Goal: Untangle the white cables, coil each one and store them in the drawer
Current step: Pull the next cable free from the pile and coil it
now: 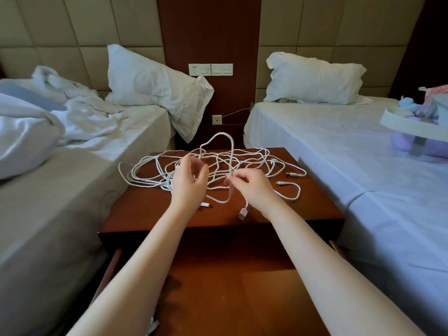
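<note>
Drawer point(218, 287), nearest you, is lying open beneath your forearms. Beyond it, the nightstand point(315, 207) is carrying the cables point(244, 161), which are sprawling in one tangle across its far half. You are raising a loop point(220, 133) out of the middle. Your left hand point(188, 183) is curling its fingers round the left leg, and your right hand point(253, 189) is pinching the right leg between thumb and fingertips. A plug point(243, 212) is dangling just below the right hand. You are working at the untangling step, I judge. Next you are needing to feed that plug end back through the crossings, pulling gently so nothing is tightening.
</note>
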A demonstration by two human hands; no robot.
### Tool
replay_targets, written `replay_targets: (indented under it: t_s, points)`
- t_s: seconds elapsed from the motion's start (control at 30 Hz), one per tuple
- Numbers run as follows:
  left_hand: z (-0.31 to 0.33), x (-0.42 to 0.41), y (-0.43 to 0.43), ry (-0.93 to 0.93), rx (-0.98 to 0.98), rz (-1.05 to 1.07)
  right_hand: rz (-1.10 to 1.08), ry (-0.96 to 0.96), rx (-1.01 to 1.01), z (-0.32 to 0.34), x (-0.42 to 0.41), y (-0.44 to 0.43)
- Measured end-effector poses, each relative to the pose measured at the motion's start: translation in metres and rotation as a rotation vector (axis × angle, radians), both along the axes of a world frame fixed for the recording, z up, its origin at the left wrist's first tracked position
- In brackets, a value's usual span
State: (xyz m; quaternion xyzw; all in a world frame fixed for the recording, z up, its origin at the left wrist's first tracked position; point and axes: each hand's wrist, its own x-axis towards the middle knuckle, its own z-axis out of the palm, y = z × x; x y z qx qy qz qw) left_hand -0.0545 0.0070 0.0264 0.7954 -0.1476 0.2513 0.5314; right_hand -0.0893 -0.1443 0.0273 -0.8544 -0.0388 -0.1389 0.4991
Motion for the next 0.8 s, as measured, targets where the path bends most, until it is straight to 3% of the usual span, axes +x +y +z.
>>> replay_targets:
  t_s: [0.1,0.17,0.33,0.47,0.57,0.67,0.8]
  points:
    - [-0.018,-0.005,-0.001,0.251,-0.138,-0.128,0.042,-0.001,0.235,0.007,-0.003,0.002]
    - [-0.025,-0.006,-0.006,0.312,-0.122,-0.249,0.048,0.008,0.311,0.004,-0.001,0.006]
    - [-0.026,-0.004,-0.009,0.243,0.197,-0.386,-0.012,-0.063,0.316,-0.003,0.011,0.01]
    - [-0.032,0.001,-0.018,0.183,0.432,-0.364,-0.037,-0.13,0.285,-0.001,0.02,0.007]
    - [-0.03,0.006,-0.02,0.239,0.338,-0.431,-0.133,-0.181,0.201,-0.01,0.031,0.004]
    - [-0.027,0.011,-0.017,0.32,0.131,-0.522,-0.301,-0.359,0.053,-0.021,0.038,-0.004]
    - [-0.021,0.009,-0.011,0.474,-0.061,-0.689,-0.187,-0.48,-0.229,-0.032,0.04,-0.011]
